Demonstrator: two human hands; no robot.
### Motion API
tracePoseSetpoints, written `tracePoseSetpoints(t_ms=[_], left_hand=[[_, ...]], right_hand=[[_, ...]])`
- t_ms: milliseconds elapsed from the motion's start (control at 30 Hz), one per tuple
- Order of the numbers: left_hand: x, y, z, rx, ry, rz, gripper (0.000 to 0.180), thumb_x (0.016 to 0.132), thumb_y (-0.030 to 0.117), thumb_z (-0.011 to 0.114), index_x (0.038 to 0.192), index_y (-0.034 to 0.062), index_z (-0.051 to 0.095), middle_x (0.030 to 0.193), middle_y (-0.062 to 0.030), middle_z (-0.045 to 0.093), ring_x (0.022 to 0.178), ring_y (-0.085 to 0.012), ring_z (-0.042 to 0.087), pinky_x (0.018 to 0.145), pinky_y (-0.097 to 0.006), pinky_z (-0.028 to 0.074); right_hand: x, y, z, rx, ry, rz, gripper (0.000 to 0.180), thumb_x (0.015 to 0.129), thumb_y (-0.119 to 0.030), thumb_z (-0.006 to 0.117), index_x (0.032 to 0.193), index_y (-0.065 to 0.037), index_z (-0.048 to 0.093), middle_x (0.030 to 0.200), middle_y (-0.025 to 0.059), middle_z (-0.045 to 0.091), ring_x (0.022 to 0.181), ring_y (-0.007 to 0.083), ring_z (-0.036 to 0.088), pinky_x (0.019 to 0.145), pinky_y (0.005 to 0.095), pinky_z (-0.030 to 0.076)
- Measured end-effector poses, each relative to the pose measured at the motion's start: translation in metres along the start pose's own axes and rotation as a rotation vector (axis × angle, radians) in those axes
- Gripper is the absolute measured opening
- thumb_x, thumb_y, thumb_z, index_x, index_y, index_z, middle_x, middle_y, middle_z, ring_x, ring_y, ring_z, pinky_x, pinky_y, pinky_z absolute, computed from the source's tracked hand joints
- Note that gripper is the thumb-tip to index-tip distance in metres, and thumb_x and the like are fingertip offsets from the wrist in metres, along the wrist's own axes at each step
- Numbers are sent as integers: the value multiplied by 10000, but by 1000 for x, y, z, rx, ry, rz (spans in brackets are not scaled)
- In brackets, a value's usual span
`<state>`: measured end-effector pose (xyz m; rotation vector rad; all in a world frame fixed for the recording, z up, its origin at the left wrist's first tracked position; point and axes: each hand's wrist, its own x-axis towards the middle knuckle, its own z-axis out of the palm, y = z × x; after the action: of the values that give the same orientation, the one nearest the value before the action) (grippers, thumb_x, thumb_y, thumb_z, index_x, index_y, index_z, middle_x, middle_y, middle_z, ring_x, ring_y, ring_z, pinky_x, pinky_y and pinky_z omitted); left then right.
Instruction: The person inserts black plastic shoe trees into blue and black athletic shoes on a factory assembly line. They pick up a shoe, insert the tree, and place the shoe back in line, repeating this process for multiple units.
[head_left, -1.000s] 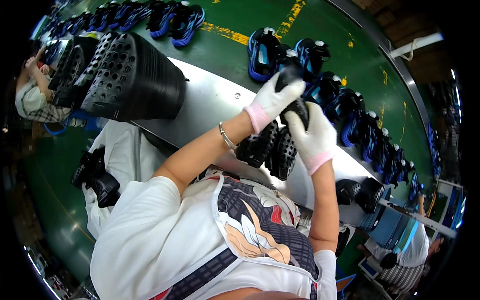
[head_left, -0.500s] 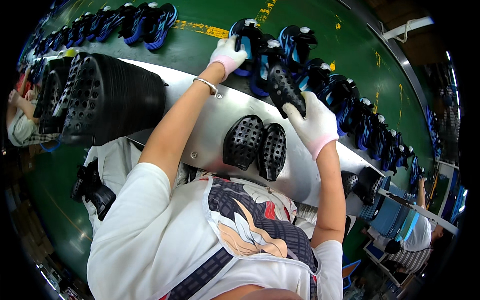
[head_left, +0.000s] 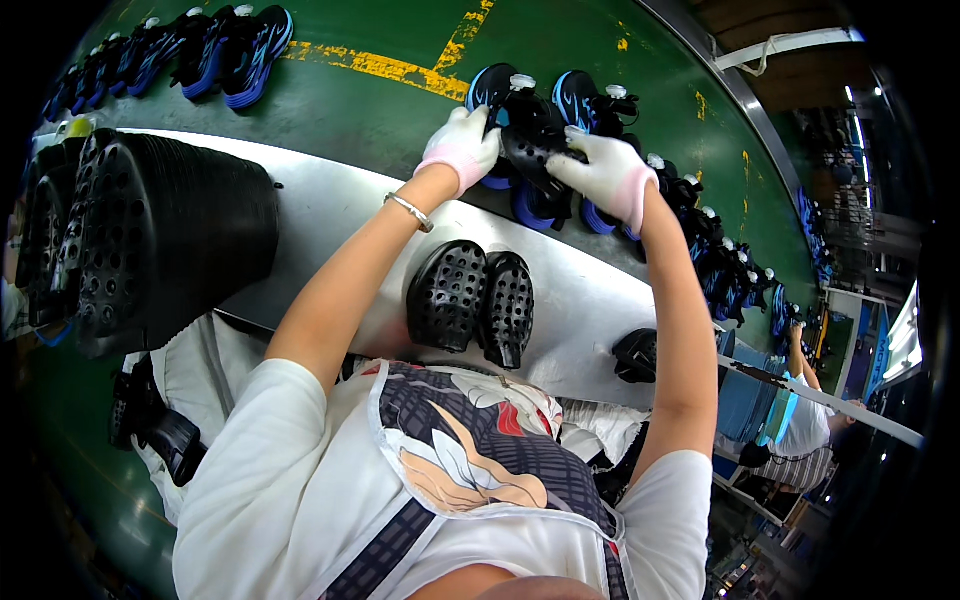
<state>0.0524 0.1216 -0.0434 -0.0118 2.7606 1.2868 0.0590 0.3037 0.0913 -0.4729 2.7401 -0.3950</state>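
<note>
My gloved right hand (head_left: 607, 178) grips a black perforated plastic shoe insert (head_left: 530, 160), held tilted over the opening of a black-and-blue sneaker (head_left: 538, 208). My gloved left hand (head_left: 460, 150) has its fingers curled at the side of that sneaker and the one behind it (head_left: 492, 84); the insert and glove partly hide where the fingers touch. Another sneaker (head_left: 576, 100) stands just right of them on the green conveyor belt (head_left: 385, 125). A pair of similar black inserts (head_left: 448, 298) lies on the metal ledge (head_left: 380, 240) in front of me.
Tall nested stacks of black inserts (head_left: 175, 230) fill the ledge's left end. One more insert (head_left: 636, 355) lies at its right. Rows of sneakers (head_left: 258, 60) line the belt on both sides. Another person (head_left: 805, 425) sits at the far right beside blue sheets (head_left: 745, 400).
My right hand has moved left and tipped the insert down toward the sneaker's opening. My left hand has come slightly nearer to it. The whole view has shifted a little.
</note>
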Motion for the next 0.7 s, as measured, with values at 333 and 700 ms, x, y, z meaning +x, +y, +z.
tracePoseSetpoints(t_ms=[333, 700], left_hand=[[-17, -26, -17, -55, 207, 353, 379, 864, 155, 591, 1212, 9, 559, 1134, -201, 583, 1075, -347, 559, 949, -401, 446], [-64, 33, -44, -141, 0, 332, 248, 818, 101, 660, 1043, 6, 622, 1076, -143, 612, 882, -299, 624, 801, -359, 504]], right_hand=[[80, -39, 43, -438, -106, -49, 293, 840, -215, 549, 1045, -78, 707, 1125, 152, 670, 1002, 308, 665, 856, 410, 530], [82, -62, 30, -331, -96, 98, 332, 820, -150, 627, 1138, -66, 672, 1154, 136, 669, 1016, 253, 674, 817, 368, 537]])
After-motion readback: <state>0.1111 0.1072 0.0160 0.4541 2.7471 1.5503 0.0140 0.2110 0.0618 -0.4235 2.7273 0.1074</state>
